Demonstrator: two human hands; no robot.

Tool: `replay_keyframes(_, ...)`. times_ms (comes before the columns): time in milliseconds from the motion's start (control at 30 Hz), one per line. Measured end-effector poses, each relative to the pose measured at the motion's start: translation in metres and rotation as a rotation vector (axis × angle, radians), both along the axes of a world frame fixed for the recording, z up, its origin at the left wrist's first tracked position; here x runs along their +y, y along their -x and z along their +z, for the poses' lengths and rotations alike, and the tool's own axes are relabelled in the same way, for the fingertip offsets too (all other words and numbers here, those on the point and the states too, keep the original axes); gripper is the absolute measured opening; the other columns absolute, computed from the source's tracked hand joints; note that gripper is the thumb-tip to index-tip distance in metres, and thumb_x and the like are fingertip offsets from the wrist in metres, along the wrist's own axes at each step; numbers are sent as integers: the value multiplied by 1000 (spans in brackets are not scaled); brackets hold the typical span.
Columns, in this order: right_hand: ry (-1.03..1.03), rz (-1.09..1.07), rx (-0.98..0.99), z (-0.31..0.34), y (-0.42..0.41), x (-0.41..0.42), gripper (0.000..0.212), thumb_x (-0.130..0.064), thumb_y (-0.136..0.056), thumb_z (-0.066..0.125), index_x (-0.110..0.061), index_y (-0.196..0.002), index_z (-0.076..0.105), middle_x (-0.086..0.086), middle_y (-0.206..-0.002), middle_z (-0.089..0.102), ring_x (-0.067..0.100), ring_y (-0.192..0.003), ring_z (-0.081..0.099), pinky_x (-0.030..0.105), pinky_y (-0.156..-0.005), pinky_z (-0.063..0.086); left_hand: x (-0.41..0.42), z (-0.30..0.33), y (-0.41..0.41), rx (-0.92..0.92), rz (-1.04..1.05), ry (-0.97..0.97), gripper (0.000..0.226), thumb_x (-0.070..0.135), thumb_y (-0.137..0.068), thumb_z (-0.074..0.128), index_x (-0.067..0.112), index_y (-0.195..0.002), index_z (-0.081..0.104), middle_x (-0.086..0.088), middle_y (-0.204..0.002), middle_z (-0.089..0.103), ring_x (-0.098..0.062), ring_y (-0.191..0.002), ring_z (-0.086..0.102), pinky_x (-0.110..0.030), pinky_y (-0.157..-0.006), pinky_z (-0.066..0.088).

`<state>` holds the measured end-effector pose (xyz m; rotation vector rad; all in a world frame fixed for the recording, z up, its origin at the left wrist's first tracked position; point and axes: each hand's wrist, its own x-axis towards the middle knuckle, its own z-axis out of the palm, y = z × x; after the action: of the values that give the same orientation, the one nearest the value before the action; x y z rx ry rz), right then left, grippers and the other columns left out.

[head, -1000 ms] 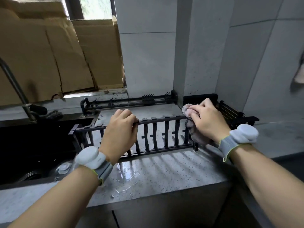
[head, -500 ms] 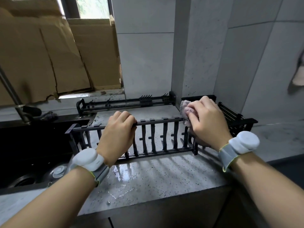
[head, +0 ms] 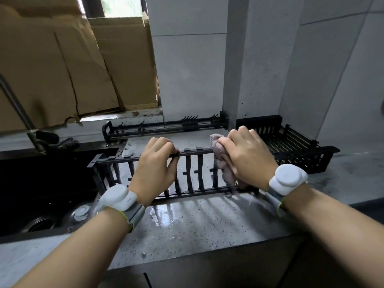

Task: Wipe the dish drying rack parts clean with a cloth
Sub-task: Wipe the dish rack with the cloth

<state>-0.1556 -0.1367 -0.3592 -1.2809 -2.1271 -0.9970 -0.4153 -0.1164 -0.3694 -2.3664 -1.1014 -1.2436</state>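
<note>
wet counter (head: pixel 197 221): left hand (head: pixel 154 173) grips rack (head: pixel 193 171) rail, right hand (head: pixel 247 161) clutches cloth (head: pixel 220 154); wipe each bar, brace firmly.

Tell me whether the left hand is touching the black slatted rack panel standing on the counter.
Touching. The head view shows the left hand with its fingers curled over the top rail of the black slatted rack panel, gripping it upright.

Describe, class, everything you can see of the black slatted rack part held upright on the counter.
The black rack part looks like dark metal or plastic: a top rail, a bottom rail and upright notched bars between. It stands on edge on the wet grey counter beside the sink. The left hand grips its top rail; the right hand presses a pinkish cloth against its right end.
</note>
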Motion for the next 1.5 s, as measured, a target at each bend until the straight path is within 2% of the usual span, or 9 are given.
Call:
replay_keyframes(200,35,-145,-100,13,-41,-8,19,-10,-79,68,-5,-97,65,12,-88,54,33,-83,45,45,-71,39,0,-2,0,-25,-10,-24,10,-3,-83,72,1,-86,63,-6,-92,61,-25,-87,54,-21,-81,41)
replay_keyframes(633,199,-269,-129,36,-29,10,17,-28,-74,55,-13,-82,59,7,-87,48,28,-83,42,41,-72,36,16,17,6,74,15,102,15,5,-83,76,10,-90,64,2,-93,58,-18,-87,50,-23,-77,35)
replay_keyframes(733,243,-201,-119,48,-28,16,20,-31,-78,49,-17,-82,64,2,-88,46,26,-86,41,38,-73,31,19,33,8,41,6,226,11,10,-86,74,12,-93,66,4,-93,59,-16,-87,54,-27,-78,42)
replay_keyframes(867,425,-190,-69,50,-25,23,37,-35,-80,37,-23,-95,69,-3,-96,44,23,-97,40,35,-79,27,27,45,5,64,17,444,9,12,-85,74,17,-89,68,8,-86,61,-5,-78,54,-16,-68,38)
replay_keyframes(967,461,-153,63,40,-27,26,23,-28,-90,49,-22,-98,70,-4,-95,43,21,-97,40,36,-84,32,30,40,3,74,30,510,10,12,-85,74,19,-87,67,8,-84,61,-5,-77,54,-16,-65,37)
replay_keyframes(1067,380,-34,453,40,-37,27,11,-16,-92,59,-14,-93,70,2,-92,44,25,-92,46,41,-86,41,34,35,3,102,29,481,10,10,-85,72,18,-88,68,7,-84,60,-11,-79,55,-13,-66,35)
replay_keyframes(1233,207,57,869,73,-56,12,8,-5,-90,64,-10,-92,70,4,-99,43,9,-86,46,8,-79,34,42,28,7,18,34,523,13,6,-86,69,19,-86,67,13,-77,63,-1,-73,56,-13,-63,38)
replay_keyframes(1367,217,28,695,71,-53,0,27,-2,-78,67,-21,-96,66,0,-89,52,15,-81,51,23,-74,37,42,26,4,20,31,524,12,7,-87,67,17,-87,64,10,-80,65,-6,-76,59,-26,-68,46)
replay_keyframes(1500,270,-70,535,39,-39,9,18,-12,-81,65,-23,-95,62,1,-93,49,27,-84,56,34,-74,45,44,25,-1,41,55,529,11,8,-89,65,18,-87,61,6,-84,67,-19,-83,61,-34,-74,49)
